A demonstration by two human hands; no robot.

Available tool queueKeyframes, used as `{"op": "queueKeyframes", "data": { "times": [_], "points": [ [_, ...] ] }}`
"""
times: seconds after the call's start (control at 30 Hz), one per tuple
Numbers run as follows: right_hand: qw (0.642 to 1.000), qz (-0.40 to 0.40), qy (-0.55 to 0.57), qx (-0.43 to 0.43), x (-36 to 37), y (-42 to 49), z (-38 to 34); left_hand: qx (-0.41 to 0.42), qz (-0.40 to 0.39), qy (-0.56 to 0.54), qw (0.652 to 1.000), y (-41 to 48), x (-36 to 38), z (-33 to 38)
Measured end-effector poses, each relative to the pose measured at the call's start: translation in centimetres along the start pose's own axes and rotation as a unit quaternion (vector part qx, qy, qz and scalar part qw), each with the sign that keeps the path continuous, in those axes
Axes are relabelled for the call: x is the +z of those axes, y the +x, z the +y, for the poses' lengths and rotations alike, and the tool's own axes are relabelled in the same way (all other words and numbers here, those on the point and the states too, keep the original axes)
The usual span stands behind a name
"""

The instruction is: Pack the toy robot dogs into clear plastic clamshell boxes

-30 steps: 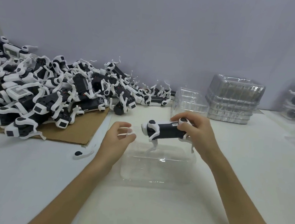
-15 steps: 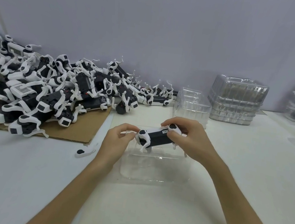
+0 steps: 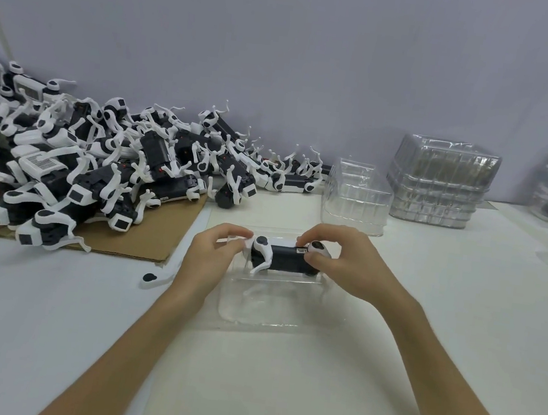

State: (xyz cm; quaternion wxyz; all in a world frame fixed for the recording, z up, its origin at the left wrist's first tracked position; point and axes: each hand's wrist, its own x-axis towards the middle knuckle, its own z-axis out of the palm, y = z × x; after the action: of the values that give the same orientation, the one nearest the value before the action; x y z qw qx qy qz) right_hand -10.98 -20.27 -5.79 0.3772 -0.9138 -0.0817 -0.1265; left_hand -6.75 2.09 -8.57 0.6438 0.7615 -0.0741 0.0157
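Clear box [image 3: 269, 320] beneath toy dog [image 3: 285, 259]

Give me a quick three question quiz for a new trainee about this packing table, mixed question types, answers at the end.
1. True or false: the left hand and right hand both grip one toy dog at the open clear box.
2. The pile of loose dogs lies mostly on: A cardboard, B a metal tray, C a blue cloth.
3. Fill in: the stack of empty boxes stands on the far ____ side of the table.
Key: 1 true; 2 A; 3 right.
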Motion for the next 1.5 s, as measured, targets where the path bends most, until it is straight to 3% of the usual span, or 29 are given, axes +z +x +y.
{"op": "queueKeyframes", "data": {
  "times": [0.1,0.2,0.3,0.4,0.57,0.67,0.77,0.97,1.13,1.37,1.5],
  "points": [
    [0.999,0.017,0.038,0.017,-0.1,0.3,0.0,-0.019,0.018,0.0,1.0,0.0,0.0,0.1],
    [0.992,0.042,0.06,0.101,-0.7,0.6,0.7,-0.082,0.014,0.008,0.997,0.0,-0.1,0.2],
    [0.975,-0.032,0.005,0.22,-1.1,0.8,2.3,-0.121,-0.032,0.069,0.99,0.1,-0.1,0.0],
    [0.961,-0.059,0.048,0.267,-0.6,0.9,3.1,-0.093,-0.038,0.075,0.992,0.1,0.1,0.0],
    [0.96,-0.06,0.189,0.199,-0.4,0.7,2.2,-0.013,0.01,0.058,0.998,0.5,0.0,0.3],
    [0.953,-0.094,0.253,0.135,-0.9,0.6,1.8,-0.066,0.022,0.009,0.998,0.3,0.2,0.4],
    [0.957,-0.057,0.276,0.072,-0.6,0.6,1.8,-0.121,0.033,-0.026,0.992,0.2,0.0,0.7],
    [0.958,0.036,0.284,0.03,-0.7,0.8,1.5,-0.139,-0.068,-0.134,0.979,0.2,-0.8,1.0],
    [0.955,0.034,0.29,0.05,-0.6,0.9,2.0,-0.081,-0.054,-0.159,0.982,0.1,-0.2,0.3],
    [0.962,0.095,0.251,0.047,1.1,1.0,1.9,0.055,0.031,-0.055,0.996,0.6,-0.8,0.4],
    [0.953,0.079,0.283,0.066,1.0,1.2,1.8,0.095,0.055,-0.059,0.992,0.4,-0.5,0.6]
  ]
}}
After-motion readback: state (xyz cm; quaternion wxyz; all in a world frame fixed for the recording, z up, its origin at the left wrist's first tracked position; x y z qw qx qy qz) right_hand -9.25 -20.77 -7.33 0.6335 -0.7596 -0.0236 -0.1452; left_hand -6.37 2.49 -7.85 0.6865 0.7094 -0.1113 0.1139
